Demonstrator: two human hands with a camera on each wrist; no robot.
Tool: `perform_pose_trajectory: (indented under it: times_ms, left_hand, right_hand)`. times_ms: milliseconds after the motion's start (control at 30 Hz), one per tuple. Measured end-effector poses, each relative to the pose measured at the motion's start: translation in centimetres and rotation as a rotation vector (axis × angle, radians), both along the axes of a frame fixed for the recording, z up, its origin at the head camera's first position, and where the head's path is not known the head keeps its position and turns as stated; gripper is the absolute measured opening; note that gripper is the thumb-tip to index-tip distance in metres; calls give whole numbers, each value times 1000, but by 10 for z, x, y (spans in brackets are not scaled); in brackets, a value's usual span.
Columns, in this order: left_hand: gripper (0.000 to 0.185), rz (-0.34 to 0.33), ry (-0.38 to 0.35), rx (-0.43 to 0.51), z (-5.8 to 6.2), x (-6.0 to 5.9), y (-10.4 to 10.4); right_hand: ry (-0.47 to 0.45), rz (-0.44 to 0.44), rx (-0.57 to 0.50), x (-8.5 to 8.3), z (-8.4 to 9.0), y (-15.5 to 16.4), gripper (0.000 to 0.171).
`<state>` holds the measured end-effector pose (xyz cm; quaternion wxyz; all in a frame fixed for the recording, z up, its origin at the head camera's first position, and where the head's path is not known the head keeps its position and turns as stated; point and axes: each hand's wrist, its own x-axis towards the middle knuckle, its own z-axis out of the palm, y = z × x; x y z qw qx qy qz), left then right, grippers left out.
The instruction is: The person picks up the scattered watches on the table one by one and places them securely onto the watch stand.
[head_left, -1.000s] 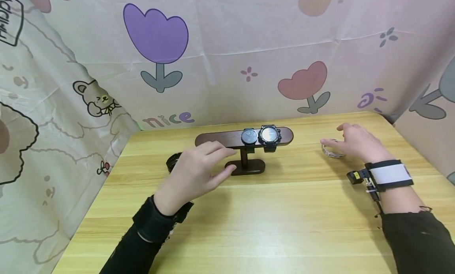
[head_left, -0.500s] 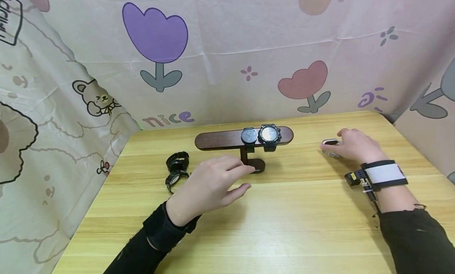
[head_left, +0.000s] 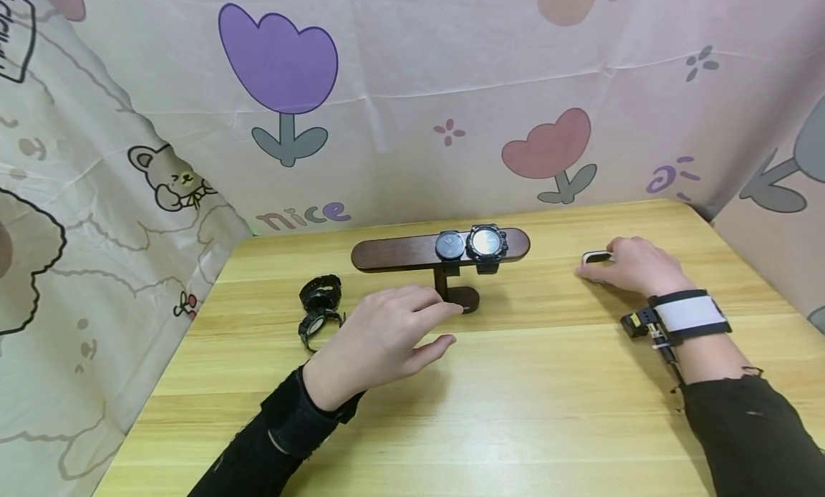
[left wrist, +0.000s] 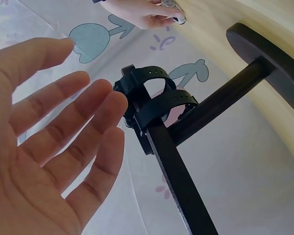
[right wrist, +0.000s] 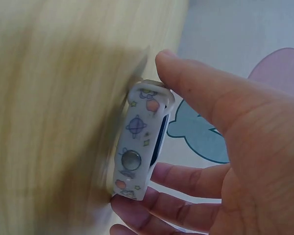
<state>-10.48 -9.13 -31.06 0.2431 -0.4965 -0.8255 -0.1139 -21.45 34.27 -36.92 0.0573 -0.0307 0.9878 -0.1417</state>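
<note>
My right hand pinches a white wristwatch between thumb and fingers, low over the right side of the table. Printed planets and stars and a round metal stud show on its strap. My left hand, fingers relaxed and apart, hovers before the base of a dark wooden watch stand and holds nothing. On the bar's right half sit two dark watches: one with a grey dial and a chunkier one with a bright dial. In the left wrist view their black straps loop round the bar.
Left of my left hand, two black watches, one behind and one in front, rest on the wooden table. A patterned cloth hangs along the table's back edge and left side.
My left hand has moved right from beside the two black watches, uncovering them, then stopped. My right hand has lowered and closed its fingers on the white wristwatch.
</note>
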Motion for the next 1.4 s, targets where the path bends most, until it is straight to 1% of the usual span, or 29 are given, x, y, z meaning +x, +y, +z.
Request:
perform_pose_trajectory:
  times_ms: [200,300,433,633,767,833,867,1000,1100,1200,1400]
  left_hand:
    - [29,7,7,-19,-2,-2,1]
    - [29,8,2,-27,-3,-2,1]
    - [29,6,-5,-32,-4,-3,0]
    - [29,7,-13,-35,-4,-3,0]
    - [29,8,-23,-37,-4,-4,0]
    - [29,8,-25,-38,-4,-4,-1]
    - [29,6,-26,-36,-4,-4,-1]
    - [28,4,-26,-33,-4,-5,-1]
    - [28,4,-28,-32,-4,-5,-2]
    - [28,5,-30,-30,-4,-5,-2]
    - [27,4,-28,-30,-4,-6,-2]
  right_hand:
    - [9,6,2,-1,0,0,91]
    - [11,11,6,-1,0,-1,76]
    - [6,15,11,-2,1,-2,65]
    - [12,43,9,-5,-1,-2,60]
    - [13,50,-24,-6,-2,-2,56]
    - [31,52,-37,-6,-2,-2,58]
    - [38,51,-43,-5,-1,-2,61]
    - [57,44,-64,-3,2,-2,83]
    - [66,29,-97,-1,6,-5,92]
    - [106,24,-120,0,13,-8,91]
    - [209,40,-101,2,29,-18,82]
